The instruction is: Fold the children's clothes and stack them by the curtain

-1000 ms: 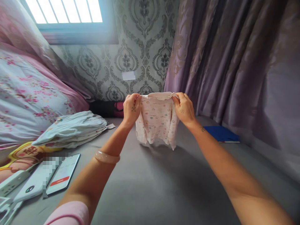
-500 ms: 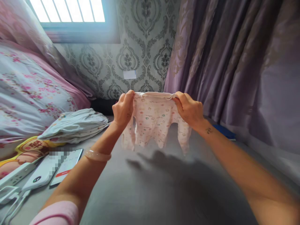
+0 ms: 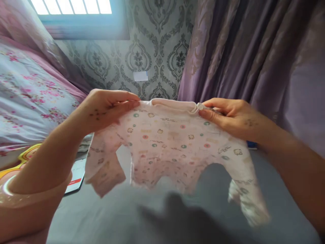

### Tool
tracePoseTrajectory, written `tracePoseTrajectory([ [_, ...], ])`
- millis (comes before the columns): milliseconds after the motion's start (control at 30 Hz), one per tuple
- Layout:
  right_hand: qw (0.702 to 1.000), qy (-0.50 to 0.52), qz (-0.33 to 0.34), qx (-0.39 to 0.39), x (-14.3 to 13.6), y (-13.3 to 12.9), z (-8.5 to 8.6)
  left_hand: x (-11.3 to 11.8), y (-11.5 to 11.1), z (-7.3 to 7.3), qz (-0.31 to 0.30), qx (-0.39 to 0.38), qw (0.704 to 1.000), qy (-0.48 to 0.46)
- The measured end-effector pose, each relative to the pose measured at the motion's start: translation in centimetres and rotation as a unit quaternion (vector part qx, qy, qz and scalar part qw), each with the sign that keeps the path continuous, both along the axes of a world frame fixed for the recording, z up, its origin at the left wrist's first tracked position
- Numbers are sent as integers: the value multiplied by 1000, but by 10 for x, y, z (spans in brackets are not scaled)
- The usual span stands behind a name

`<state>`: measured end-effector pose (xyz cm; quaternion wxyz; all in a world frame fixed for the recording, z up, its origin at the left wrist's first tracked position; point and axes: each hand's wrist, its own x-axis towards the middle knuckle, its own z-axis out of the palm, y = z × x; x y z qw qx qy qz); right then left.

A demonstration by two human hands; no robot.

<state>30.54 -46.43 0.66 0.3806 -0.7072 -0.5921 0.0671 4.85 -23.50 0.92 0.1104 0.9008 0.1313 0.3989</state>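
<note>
Both of your hands are on one garment, a small pale pink long-sleeved top with a print of little animal faces, dots and lettering; it hangs stretched between them, collar up, above the grey sheet. Your left hand has a narrow grip, thumb and fingers pinching the shoulder edge on its side of the neckline. Your right hand is likewise closed on the fabric, thumb to the front, just beside a round white fastener at the collar's end. The sleeve on your left droops with a bend under the wrist; the one on your right hangs lower, its cuff blurred. The hem is blurred as well, and you cannot tell from this view whether any part of it touches the sheet. A dark shadow lies on the sheet below the garment. A pale bangle circles your left forearm; just past that arm, a phone with its screen lit lies partly covered from view, and a yellow printed item shows farther left. A blue object is mostly hidden behind your right wrist. Background: patterned wallpaper bearing a white card, purple curtain on the right, floral fabric on the left.
</note>
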Motion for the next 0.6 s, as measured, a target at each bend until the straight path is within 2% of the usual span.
tracePoseTrajectory([
  [67,996,53,38,-65,11,17,-8,12,16,-6,-26,-99,992,81],
  [100,991,67,60,-96,19,27,-17,20,25,-14,-46,-134,982,126],
  [167,983,71,90,-141,37,51,-45,42,47,-44,-88,-186,954,219],
  [233,980,46,96,-167,55,74,-85,65,69,-89,-125,-242,927,258],
  [333,977,-13,70,-200,76,103,-152,95,93,-165,-130,-311,899,278],
  [400,973,-37,48,-221,84,114,-191,108,102,-208,-124,-324,896,278],
  [433,971,-48,33,-231,86,118,-206,113,105,-224,-119,-320,900,271],
  [500,966,-67,14,-249,89,122,-227,118,109,-246,-110,-298,913,257],
  [600,960,-103,2,-262,92,125,-239,122,118,-261,-99,-257,928,252],
])
